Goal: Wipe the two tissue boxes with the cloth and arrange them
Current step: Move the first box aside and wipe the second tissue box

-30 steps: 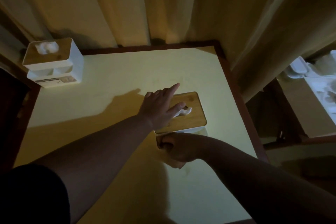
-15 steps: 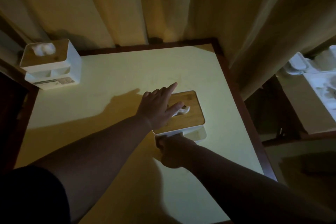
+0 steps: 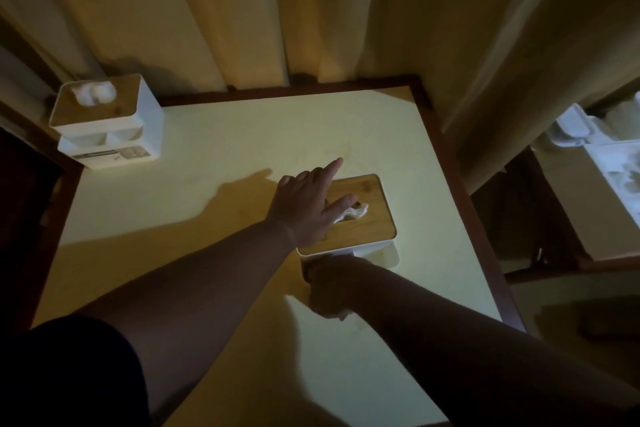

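Fingers of my left hand (image 3: 306,210) lie flat and straight on the near tissue box (image 3: 372,218). My right hand (image 3: 330,288) presses its front side, fingers curled, cloth hidden. I see the other tissue box (image 3: 110,121) far off at the left corner.

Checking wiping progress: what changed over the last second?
The right hand slid up the near side of the near tissue box; any cloth in its grip is hidden. The left hand stays flat on the lid; the far tissue box is unmoved.
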